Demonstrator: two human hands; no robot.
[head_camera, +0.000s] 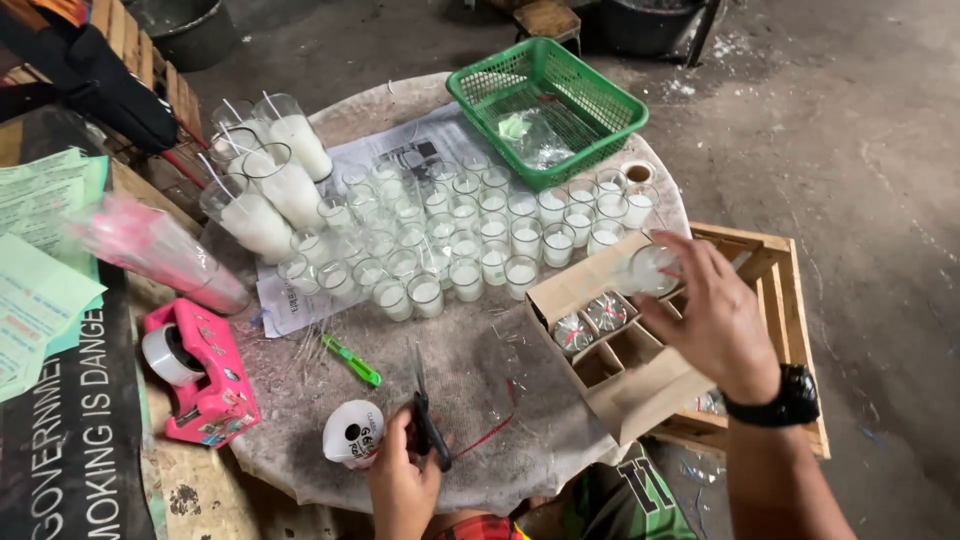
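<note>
The right hand (715, 315) grips one small clear glass candle (652, 268) from above, fingers curled round its rim, holding it just over the open cardboard box (640, 385). The box is brown, with card dividers forming square cells; two cells already hold candles (592, 322) lying with their bases up, and at least three cells beside them show empty. The box rests on the table's right edge, partly over a wooden crate (780, 260). A black watch (785, 398) sits on the right wrist.

The left hand (402, 480) is closed round the black handles of one pair of scissors (425, 415), blades pointing away along the table (470, 360). Just left of it lies one white, rounded tape roll (352, 433).

The table is round, grey and rough, like worn concrete. On it stand roughly forty small glasses (460, 235) filled with white wax, packed in rows on printed paper. Four taller glasses (268, 185) of white wax, each with a thin stick standing in it, cluster at the upper left. One green plastic mesh basket (600, 100), rectangular, holds crumpled clear film. One green cutter (352, 361) lies near the middle, and one pink tape dispenser (200, 375) sits at the left edge. A stack of pinkish clear cups (160, 255) lies on its side beside it.
</note>
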